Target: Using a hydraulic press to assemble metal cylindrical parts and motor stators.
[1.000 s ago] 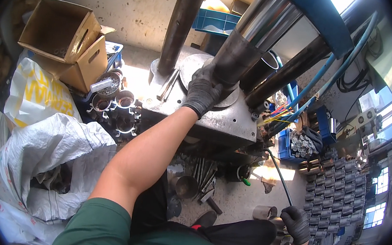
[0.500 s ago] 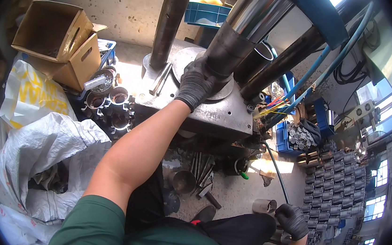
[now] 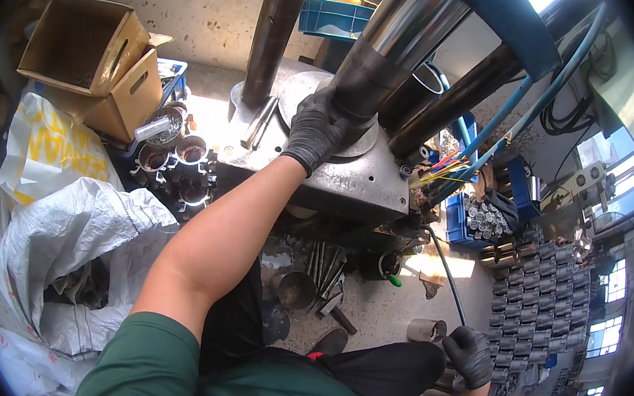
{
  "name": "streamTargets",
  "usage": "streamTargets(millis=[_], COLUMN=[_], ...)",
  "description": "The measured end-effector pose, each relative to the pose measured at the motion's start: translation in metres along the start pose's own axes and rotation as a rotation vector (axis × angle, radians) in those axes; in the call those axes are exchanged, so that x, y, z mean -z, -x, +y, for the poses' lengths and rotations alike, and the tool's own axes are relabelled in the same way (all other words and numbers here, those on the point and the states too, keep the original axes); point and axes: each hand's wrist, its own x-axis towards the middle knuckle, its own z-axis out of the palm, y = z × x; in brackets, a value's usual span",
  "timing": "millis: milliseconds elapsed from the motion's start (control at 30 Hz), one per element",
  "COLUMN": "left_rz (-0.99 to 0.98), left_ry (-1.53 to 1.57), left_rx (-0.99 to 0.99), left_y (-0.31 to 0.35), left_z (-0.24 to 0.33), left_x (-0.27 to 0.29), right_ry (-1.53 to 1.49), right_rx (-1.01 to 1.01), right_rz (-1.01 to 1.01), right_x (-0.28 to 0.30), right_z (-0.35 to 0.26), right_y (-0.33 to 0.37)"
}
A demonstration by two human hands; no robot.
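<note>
A hydraulic press stands before me, its polished ram (image 3: pixel 414 24) pointing down to a dark metal cylinder (image 3: pixel 366 82) above a round plate (image 3: pixel 358 147). My left hand (image 3: pixel 314 130), in a dark grey knitted glove, is closed against the lower end of that cylinder. Its fingertips are partly hidden behind the metal. Low on the right, my gloved right hand (image 3: pixel 470 356) is wrapped round the top end of a long thin lever rod (image 3: pixel 446 271), which runs up to the press's side. Two slim metal bars (image 3: pixel 260 124) lie on the press bed (image 3: pixel 318 187) left of my left hand.
Cardboard boxes (image 3: pixel 91 46) and white woven sacks (image 3: pixel 79 213) stand at left, beside several ring-shaped metal parts (image 3: pixel 190 149). A hammer (image 3: pixel 338 314) lies on the floor below the press. Stacked metal cylinders (image 3: pixel 543 304) fill the right. Blue hoses (image 3: pixel 522 126) hang beside the press column.
The view has shifted slightly. My left hand stays at the dark cylinder and my right hand stays on the lever rod, with little visible movement.
</note>
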Motion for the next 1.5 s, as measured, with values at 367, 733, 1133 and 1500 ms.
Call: streamTargets(millis=[367, 733, 1133, 1500], left_rz=[0.135, 0.164, 0.19, 0.165], left_ry=[-0.024, 0.006, -0.015, 0.062], left_rx=[-0.111, -0.136, -0.135, -0.161], left_y=[0.002, 0.002, 0.004, 0.002], left_z=[0.005, 0.005, 0.005, 0.008], left_x=[0.002, -0.001, -0.003, -0.001], right_ry=[-0.036, -0.009, -0.07, -0.063], right_rx=[-0.013, 0.021, 0.094, 0.119], right_rz=[0.075, 0.084, -0.06, -0.137], right_x=[-0.004, -0.003, 0.037, 0.03], right_z=[0.001, 0.003, -0.007, 0.011], right_y=[0.001, 0.001, -0.021, -0.016])
